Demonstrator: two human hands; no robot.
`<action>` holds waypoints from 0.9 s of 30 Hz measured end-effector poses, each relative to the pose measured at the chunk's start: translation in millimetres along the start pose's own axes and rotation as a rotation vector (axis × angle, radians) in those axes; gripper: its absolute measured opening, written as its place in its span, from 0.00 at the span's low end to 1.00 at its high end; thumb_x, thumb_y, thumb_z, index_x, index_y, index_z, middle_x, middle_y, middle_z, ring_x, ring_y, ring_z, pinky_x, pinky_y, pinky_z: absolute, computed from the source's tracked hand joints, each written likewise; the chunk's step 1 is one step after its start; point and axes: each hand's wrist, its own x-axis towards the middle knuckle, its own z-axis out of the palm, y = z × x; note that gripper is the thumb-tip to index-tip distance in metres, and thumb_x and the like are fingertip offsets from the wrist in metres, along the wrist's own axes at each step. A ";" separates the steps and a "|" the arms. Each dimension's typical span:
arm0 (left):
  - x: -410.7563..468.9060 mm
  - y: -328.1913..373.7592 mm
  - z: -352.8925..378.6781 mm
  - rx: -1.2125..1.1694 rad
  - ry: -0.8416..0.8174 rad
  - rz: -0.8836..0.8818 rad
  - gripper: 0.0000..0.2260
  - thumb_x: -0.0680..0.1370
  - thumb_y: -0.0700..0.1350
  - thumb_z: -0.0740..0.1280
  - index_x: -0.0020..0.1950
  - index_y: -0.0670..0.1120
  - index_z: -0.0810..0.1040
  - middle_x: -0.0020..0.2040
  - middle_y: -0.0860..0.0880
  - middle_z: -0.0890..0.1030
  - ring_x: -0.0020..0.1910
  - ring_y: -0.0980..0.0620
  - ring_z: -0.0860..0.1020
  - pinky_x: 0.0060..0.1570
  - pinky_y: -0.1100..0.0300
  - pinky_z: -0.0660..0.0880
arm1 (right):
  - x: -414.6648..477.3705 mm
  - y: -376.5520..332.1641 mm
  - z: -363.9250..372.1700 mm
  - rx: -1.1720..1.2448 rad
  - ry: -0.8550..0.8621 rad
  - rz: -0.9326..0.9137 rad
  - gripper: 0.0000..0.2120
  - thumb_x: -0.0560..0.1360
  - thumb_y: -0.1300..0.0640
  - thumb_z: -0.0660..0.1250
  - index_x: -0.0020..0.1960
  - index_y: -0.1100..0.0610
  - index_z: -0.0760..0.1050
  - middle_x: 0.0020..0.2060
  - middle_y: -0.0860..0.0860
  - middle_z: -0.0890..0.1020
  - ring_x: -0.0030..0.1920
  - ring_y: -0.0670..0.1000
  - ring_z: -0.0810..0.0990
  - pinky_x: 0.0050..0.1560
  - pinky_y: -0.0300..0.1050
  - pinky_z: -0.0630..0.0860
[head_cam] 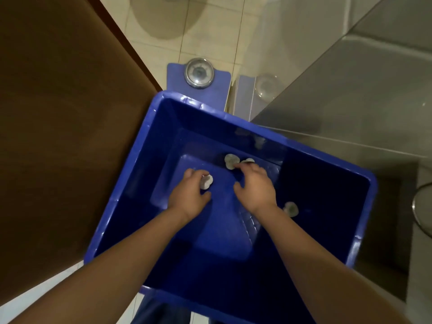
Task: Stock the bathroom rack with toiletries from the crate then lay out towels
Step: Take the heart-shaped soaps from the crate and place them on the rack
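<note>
left hand (189,195): curled, pinching pale piece (207,181) | right hand (256,187): fingers spread, palm down | both arms extended

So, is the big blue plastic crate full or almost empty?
Almost empty: the blue plastic crate holds only about four small pale round items; the left hand pinches one.

the crate (149,127) is blue plastic, smooth and glossy, with bright highlights along its rim and a sheen on its inner walls. the small pale pieces (291,208) on its floor look dull and mottled, as does the pale piece (207,181) held in the left hand (187,195); their material cannot be told. the door (58,113) is brown, matt and smooth. the floor tiles (210,31) are beige, glazed and faintly reflective. the scale (175,78) has a matt blue top, and its dial (199,72) sits under a clear dome ringed in shiny metal. the grey panel (350,101) is smooth and mirror-like.
</note>
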 end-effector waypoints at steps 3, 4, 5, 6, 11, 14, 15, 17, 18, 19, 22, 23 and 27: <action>13.8 -7.2 9.3 0.012 0.044 0.008 0.21 0.74 0.45 0.69 0.66 0.52 0.69 0.63 0.56 0.65 0.50 0.53 0.76 0.43 0.58 0.73 | 17.2 0.2 10.5 -0.064 0.029 -0.019 0.23 0.75 0.57 0.64 0.70 0.53 0.68 0.67 0.54 0.70 0.67 0.58 0.67 0.62 0.53 0.70; 17.0 -9.1 11.1 0.011 0.052 0.008 0.21 0.74 0.45 0.69 0.66 0.53 0.69 0.63 0.56 0.64 0.49 0.52 0.76 0.43 0.57 0.74 | 21.4 -0.5 13.8 -0.080 0.045 -0.028 0.23 0.74 0.57 0.64 0.69 0.53 0.69 0.67 0.54 0.70 0.67 0.58 0.66 0.62 0.54 0.70; 19.5 -10.7 12.4 0.009 0.058 0.008 0.21 0.74 0.45 0.69 0.65 0.53 0.69 0.62 0.57 0.64 0.48 0.52 0.76 0.44 0.56 0.76 | 24.9 -1.0 16.9 -0.090 0.066 -0.036 0.22 0.74 0.57 0.64 0.68 0.53 0.70 0.67 0.53 0.70 0.66 0.58 0.66 0.62 0.54 0.69; 21.7 -11.7 13.6 0.012 0.062 0.009 0.20 0.74 0.45 0.69 0.65 0.53 0.69 0.62 0.56 0.64 0.49 0.51 0.76 0.45 0.54 0.76 | 27.5 -1.4 19.9 -0.097 0.093 -0.040 0.22 0.74 0.57 0.64 0.67 0.53 0.70 0.67 0.53 0.70 0.66 0.58 0.66 0.62 0.54 0.69; 26.9 -14.2 17.0 0.073 0.084 -0.001 0.16 0.76 0.46 0.69 0.62 0.53 0.71 0.62 0.55 0.66 0.48 0.49 0.77 0.42 0.53 0.76 | 37.9 -2.0 29.5 -0.188 0.146 -0.056 0.23 0.76 0.55 0.63 0.71 0.48 0.66 0.67 0.51 0.70 0.66 0.57 0.67 0.64 0.52 0.63; 27.4 -16.1 19.2 0.082 0.089 0.001 0.15 0.76 0.47 0.69 0.61 0.54 0.71 0.61 0.55 0.67 0.46 0.50 0.77 0.41 0.53 0.77 | 43.6 -2.8 32.5 -0.269 0.126 -0.063 0.24 0.78 0.52 0.60 0.74 0.46 0.62 0.67 0.52 0.69 0.66 0.57 0.66 0.65 0.52 0.62; 27.6 -16.8 19.8 0.078 0.087 0.004 0.15 0.76 0.47 0.69 0.60 0.54 0.71 0.61 0.55 0.67 0.46 0.51 0.77 0.41 0.54 0.77 | 44.8 -3.4 33.4 -0.289 0.123 -0.059 0.24 0.79 0.51 0.60 0.74 0.46 0.62 0.66 0.52 0.69 0.66 0.57 0.66 0.65 0.53 0.61; 28.3 -18.2 21.0 0.069 0.082 0.011 0.14 0.76 0.47 0.70 0.59 0.54 0.71 0.60 0.55 0.69 0.45 0.51 0.77 0.39 0.55 0.76 | 45.7 -4.9 34.9 -0.323 0.120 -0.049 0.22 0.79 0.50 0.60 0.73 0.47 0.64 0.65 0.53 0.69 0.65 0.57 0.67 0.66 0.53 0.61; 28.9 -18.6 21.5 0.068 0.082 0.015 0.13 0.76 0.48 0.70 0.58 0.54 0.71 0.59 0.55 0.69 0.45 0.51 0.76 0.38 0.55 0.75 | 46.1 -5.6 35.3 -0.333 0.126 -0.045 0.22 0.78 0.50 0.61 0.71 0.48 0.65 0.64 0.54 0.70 0.65 0.57 0.67 0.66 0.53 0.60; 29.4 -19.0 21.9 0.069 0.082 0.018 0.13 0.75 0.48 0.70 0.58 0.54 0.71 0.58 0.55 0.70 0.44 0.51 0.76 0.38 0.56 0.75 | 46.6 -6.5 35.5 -0.341 0.136 -0.046 0.21 0.78 0.50 0.61 0.70 0.48 0.66 0.63 0.54 0.70 0.64 0.58 0.67 0.67 0.55 0.59; 29.6 -18.9 22.1 0.075 0.077 0.031 0.13 0.75 0.48 0.70 0.57 0.55 0.71 0.57 0.55 0.71 0.44 0.51 0.76 0.38 0.56 0.75 | 47.8 -8.9 34.1 -0.354 0.189 -0.083 0.18 0.77 0.51 0.64 0.66 0.49 0.70 0.59 0.53 0.74 0.61 0.58 0.69 0.66 0.55 0.58; 29.4 -18.5 21.8 0.076 0.074 0.036 0.12 0.75 0.48 0.70 0.56 0.56 0.71 0.57 0.55 0.71 0.44 0.51 0.76 0.38 0.56 0.75 | 47.6 -9.9 33.4 -0.355 0.196 -0.098 0.17 0.76 0.51 0.64 0.64 0.50 0.71 0.57 0.53 0.75 0.60 0.58 0.70 0.63 0.53 0.59; 29.0 -17.8 20.2 0.094 0.067 0.049 0.11 0.75 0.48 0.70 0.55 0.56 0.72 0.55 0.54 0.73 0.45 0.50 0.76 0.39 0.54 0.76 | 38.2 -10.0 36.6 -0.263 0.121 -0.094 0.08 0.78 0.53 0.62 0.56 0.52 0.75 0.52 0.52 0.79 0.54 0.56 0.75 0.49 0.48 0.66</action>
